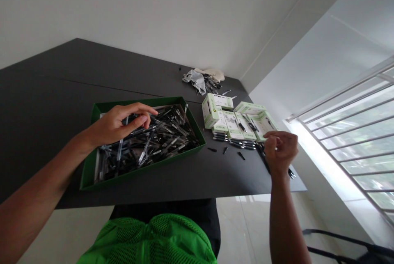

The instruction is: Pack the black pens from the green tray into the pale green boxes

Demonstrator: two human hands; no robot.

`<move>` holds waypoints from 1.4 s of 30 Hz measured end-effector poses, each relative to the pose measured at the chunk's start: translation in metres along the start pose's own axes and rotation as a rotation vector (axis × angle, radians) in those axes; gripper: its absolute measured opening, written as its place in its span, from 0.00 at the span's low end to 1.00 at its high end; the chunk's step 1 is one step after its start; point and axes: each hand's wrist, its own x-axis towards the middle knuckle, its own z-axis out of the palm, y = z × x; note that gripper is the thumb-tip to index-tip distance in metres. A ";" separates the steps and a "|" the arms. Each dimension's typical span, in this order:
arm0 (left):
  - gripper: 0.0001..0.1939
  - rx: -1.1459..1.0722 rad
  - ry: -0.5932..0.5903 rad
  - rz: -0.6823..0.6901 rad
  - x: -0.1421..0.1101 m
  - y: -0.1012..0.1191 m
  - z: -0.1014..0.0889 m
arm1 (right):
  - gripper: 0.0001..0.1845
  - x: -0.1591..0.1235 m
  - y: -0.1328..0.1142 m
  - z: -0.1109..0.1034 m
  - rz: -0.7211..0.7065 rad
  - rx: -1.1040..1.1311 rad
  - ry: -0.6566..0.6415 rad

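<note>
A green tray [92,161] full of black-and-clear pens [160,136] lies on the dark table [55,91]. My left hand [118,126] hovers over the tray, fingers pinched around one pen that hangs down into the pile. My right hand [280,149] is curled closed at the table's right edge, next to a row of pens [237,143] and several small white-and-green boxes [237,118]. A dark pen end [291,173] sticks out below that hand.
A grey and white cloth bundle [200,79] with a few pens lies at the table's far corner. Small black caps [226,150] are scattered between tray and boxes. A barred window [353,132] is on the right; my green mesh clothing [147,239] shows below.
</note>
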 end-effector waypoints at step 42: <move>0.25 -0.171 0.127 -0.022 -0.002 -0.007 0.002 | 0.07 -0.001 -0.248 0.134 -0.133 0.639 -0.536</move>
